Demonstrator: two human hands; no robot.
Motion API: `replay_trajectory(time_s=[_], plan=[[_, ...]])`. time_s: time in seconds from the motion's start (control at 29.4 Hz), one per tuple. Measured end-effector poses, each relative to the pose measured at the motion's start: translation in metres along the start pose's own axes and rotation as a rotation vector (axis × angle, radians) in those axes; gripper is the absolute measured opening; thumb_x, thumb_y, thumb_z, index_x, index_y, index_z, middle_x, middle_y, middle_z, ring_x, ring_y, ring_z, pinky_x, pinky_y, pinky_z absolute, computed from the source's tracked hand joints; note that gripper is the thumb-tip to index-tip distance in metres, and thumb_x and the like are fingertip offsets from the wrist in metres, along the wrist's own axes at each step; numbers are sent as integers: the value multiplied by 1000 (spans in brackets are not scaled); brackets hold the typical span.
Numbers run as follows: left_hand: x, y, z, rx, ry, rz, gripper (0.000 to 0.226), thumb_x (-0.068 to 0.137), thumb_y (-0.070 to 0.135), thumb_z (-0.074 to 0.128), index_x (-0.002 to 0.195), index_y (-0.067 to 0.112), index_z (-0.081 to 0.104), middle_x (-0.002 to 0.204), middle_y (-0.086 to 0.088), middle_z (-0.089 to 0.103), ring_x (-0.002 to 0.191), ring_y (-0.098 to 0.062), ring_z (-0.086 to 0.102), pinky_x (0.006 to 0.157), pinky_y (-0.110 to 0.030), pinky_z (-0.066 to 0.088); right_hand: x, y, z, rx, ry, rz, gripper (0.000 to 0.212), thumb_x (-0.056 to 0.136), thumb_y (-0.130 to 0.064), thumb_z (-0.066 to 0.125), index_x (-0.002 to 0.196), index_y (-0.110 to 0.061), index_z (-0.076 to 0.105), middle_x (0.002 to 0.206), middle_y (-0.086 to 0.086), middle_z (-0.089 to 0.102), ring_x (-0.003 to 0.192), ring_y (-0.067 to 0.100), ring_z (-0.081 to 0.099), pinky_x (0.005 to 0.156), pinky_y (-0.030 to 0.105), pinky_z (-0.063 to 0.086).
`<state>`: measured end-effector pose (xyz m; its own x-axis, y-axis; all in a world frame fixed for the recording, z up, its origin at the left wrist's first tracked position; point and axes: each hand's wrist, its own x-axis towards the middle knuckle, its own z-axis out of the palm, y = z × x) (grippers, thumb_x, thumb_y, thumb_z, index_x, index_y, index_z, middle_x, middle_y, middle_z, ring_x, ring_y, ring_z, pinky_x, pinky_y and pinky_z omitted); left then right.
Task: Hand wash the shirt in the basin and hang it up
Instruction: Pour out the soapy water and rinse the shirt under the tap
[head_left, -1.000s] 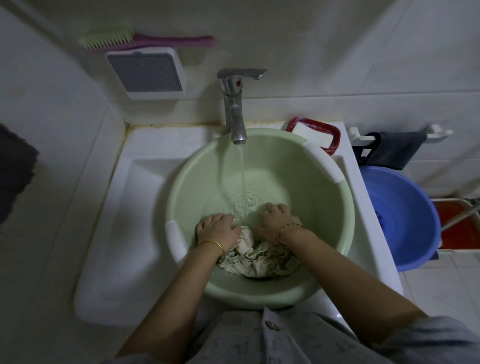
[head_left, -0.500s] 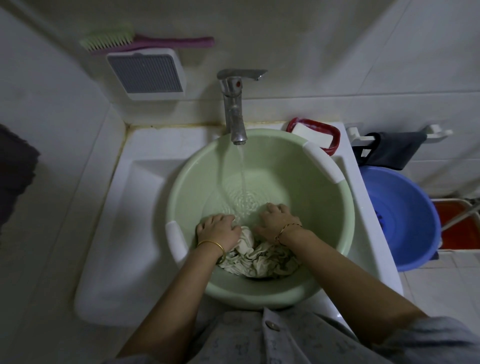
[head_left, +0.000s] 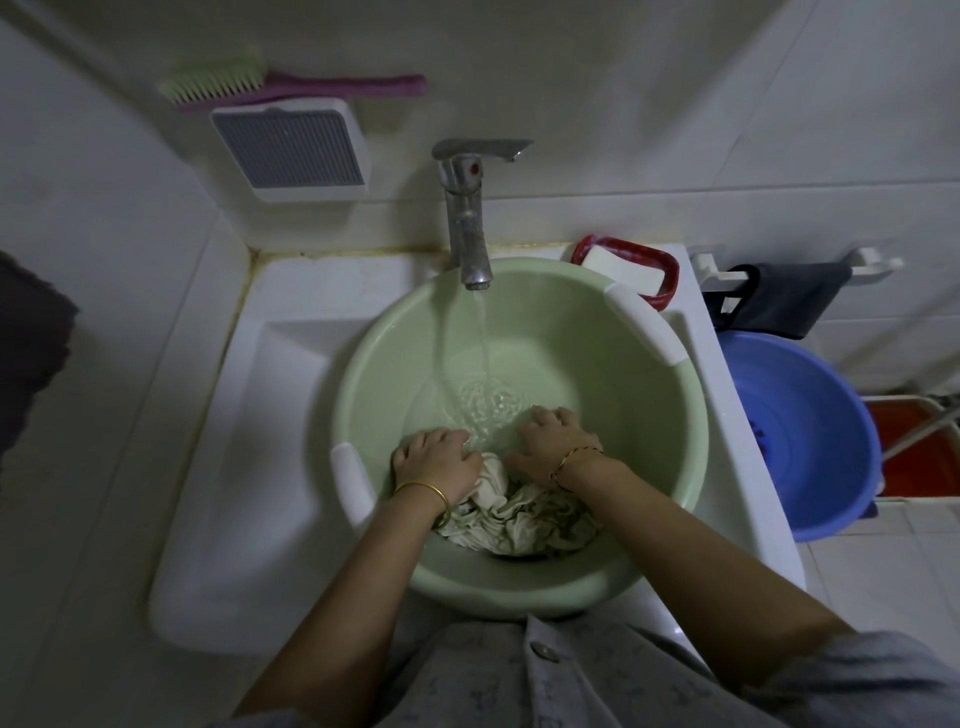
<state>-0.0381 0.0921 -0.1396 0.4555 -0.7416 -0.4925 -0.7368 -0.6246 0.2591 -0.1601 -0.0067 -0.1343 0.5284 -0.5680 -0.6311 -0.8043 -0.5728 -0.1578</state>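
A pale green basin (head_left: 691, 415) sits in the white sink (head_left: 291, 395) under a running tap (head_left: 467, 218). A crumpled pale shirt (head_left: 524, 519) lies bunched at the basin's near side, partly in the shallow water. My left hand (head_left: 434, 465) has its fingers curled over the shirt's left part and grips it. My right hand (head_left: 553, 436) presses down on the shirt's right part with fingers bent into the cloth. Both wrists wear thin gold bangles. The fingertips are hidden in the cloth and water.
A bar of soap in a red dish (head_left: 631, 270) sits behind the basin. A blue basin (head_left: 810, 431) stands to the right, with a dark cloth (head_left: 784, 299) on a white rail above it. A brush (head_left: 291, 85) rests on a wall vent (head_left: 291, 150).
Both hands stay on the shirt with only slight shifts of the fingers. Water keeps running into the basin.
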Motion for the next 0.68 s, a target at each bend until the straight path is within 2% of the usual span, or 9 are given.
replay_trajectory(time_s=[0.68], plan=[[0, 0, -1, -4, -15, 5, 44, 93, 39, 39, 136, 29, 44, 146, 0, 39, 135, -23, 31, 111, -36, 22, -3, -1, -2, 8, 7, -2, 58, 94, -49, 37, 142, -17, 35, 151, 2, 22, 139, 29, 15, 104, 51, 30]])
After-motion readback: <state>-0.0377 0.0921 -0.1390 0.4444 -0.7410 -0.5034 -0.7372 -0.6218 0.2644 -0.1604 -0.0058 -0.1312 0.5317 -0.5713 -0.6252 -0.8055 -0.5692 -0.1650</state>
